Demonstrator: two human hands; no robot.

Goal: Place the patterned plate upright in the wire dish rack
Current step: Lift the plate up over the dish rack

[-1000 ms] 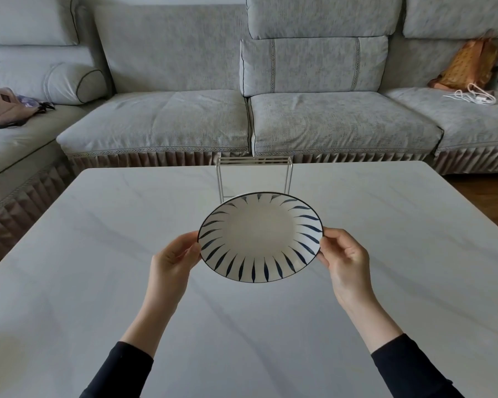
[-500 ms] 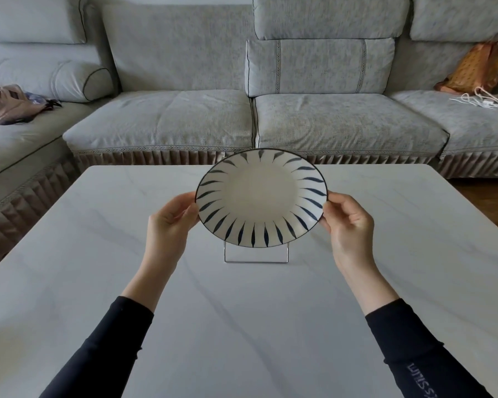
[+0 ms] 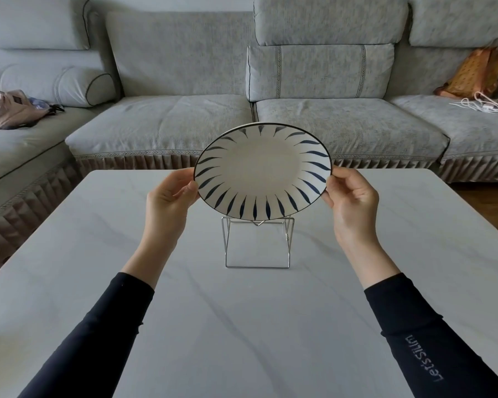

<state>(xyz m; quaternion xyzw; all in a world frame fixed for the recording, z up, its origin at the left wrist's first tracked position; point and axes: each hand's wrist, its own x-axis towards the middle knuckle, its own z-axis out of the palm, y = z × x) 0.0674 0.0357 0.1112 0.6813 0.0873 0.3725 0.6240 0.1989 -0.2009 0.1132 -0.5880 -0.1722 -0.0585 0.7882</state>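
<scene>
Since the earlier frames, the patterned plate [image 3: 262, 171] has been raised and carried forward, so that its lower rim is now seen just over the top of the wire dish rack [image 3: 258, 244], not yet seated. In the head view, opposite edges are pinched by the left hand [image 3: 169, 198] and right hand [image 3: 352, 196], presumably so the plate can be steadied and tilted. Its face is angled toward the camera, not yet upright. The rack stands on the marble table [image 3: 98, 254], with a sofa [image 3: 167, 81] behind.
</scene>
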